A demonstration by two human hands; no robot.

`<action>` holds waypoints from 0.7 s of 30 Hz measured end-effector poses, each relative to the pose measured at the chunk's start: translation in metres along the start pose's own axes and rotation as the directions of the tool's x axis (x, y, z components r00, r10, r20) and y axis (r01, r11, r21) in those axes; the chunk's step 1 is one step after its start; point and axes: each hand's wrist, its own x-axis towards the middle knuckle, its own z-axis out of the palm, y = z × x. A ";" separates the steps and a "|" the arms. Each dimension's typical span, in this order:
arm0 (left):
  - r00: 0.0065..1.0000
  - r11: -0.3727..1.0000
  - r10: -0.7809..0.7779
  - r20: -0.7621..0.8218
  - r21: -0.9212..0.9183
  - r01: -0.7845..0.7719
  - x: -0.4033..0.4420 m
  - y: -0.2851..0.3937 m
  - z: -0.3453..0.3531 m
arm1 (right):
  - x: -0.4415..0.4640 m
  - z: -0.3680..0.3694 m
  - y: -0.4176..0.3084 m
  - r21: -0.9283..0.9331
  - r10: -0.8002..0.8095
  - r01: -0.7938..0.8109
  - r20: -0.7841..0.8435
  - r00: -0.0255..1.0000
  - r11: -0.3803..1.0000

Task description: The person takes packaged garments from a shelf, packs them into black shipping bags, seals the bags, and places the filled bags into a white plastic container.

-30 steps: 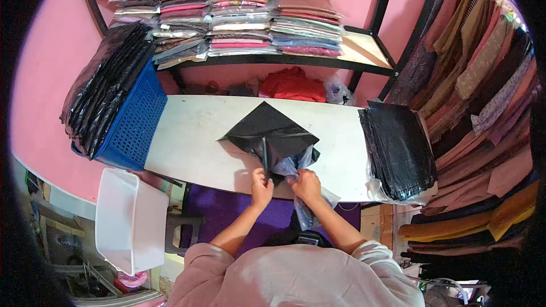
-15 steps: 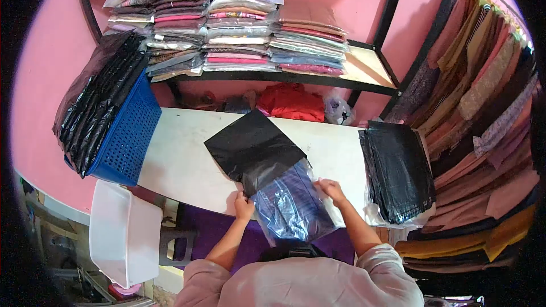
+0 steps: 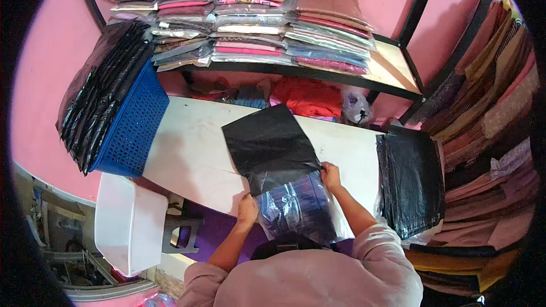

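Head view: A person's left hand (image 3: 247,210) and right hand (image 3: 330,176) grip a black bag (image 3: 270,142), fingers closed on its edges at 7 and 4 o'clock. The blue packet (image 3: 293,207) sits at its 6 o'clock end, over the worktop's (image 3: 187,153) near edge. More bags (image 3: 412,179) lie at 3 o'clock; a blue basket (image 3: 131,125) stands at 10.

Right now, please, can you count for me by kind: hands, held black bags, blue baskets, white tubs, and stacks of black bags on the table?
Hands: 2, left hand and right hand
Held black bag: 1
Blue basket: 1
White tub: 1
Stack of black bags: 1
Total: 6
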 end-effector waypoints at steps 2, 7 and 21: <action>0.996 0.996 0.087 0.027 0.032 -0.088 0.001 0.001 0.000 | -0.028 -0.010 0.010 0.007 -0.003 0.002 0.088 0.996 1.000; 0.923 0.930 0.268 0.278 0.175 -0.323 -0.002 -0.018 0.006 | -0.105 -0.048 -0.009 -0.092 -0.013 0.024 0.120 0.993 0.995; 0.996 0.982 -0.086 0.010 -0.165 0.087 0.047 0.063 0.052 | -0.077 -0.018 -0.021 0.507 0.474 -0.374 -0.080 0.877 0.777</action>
